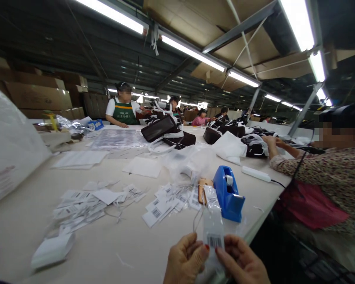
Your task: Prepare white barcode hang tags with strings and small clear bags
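At surface edge, left hand (185, 258) and right hand (241, 261) pinch one clear-sleeved white barcode tag (213, 230); loose white tag piles (165, 203) remain unbagged.

Bright overhead tube lights (192, 51); edges warped, soft.

both hands (215, 260) cut off below
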